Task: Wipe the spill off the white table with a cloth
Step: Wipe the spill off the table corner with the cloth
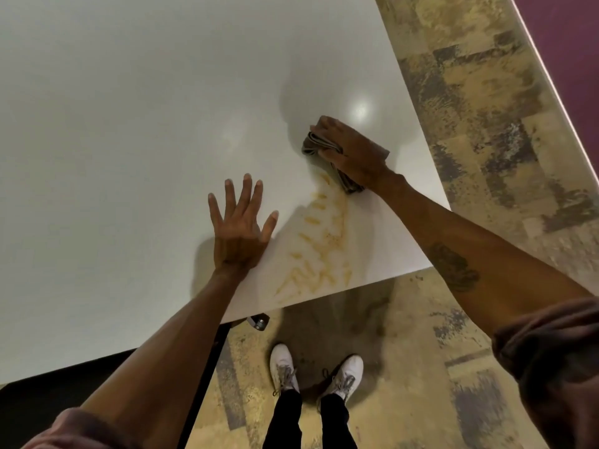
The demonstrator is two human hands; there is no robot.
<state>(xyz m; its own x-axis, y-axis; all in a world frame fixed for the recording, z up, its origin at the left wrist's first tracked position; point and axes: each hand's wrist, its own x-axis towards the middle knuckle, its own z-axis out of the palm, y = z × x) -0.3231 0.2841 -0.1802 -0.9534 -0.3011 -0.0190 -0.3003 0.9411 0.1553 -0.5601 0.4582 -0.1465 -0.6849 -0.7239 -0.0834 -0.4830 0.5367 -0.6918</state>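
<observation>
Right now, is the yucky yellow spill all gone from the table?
No, yellowish streaks of spill still lie on the white table between the flat left hand and the cloth under the right hand.

White table (129,124) fills upper left of view, corner toward person. Right hand (351,150) presses down on bunched grey-brown cloth (316,145) near table's right edge. Yellowish spill (319,251) streaked from cloth toward near edge, smeared in short dashes. Left hand (238,228) flat on table, fingers spread, just left of spill. Below: mottled tan floor (470,92), white sneakers (283,367), dark trousers. Rolled sleeves on both forearms.
</observation>
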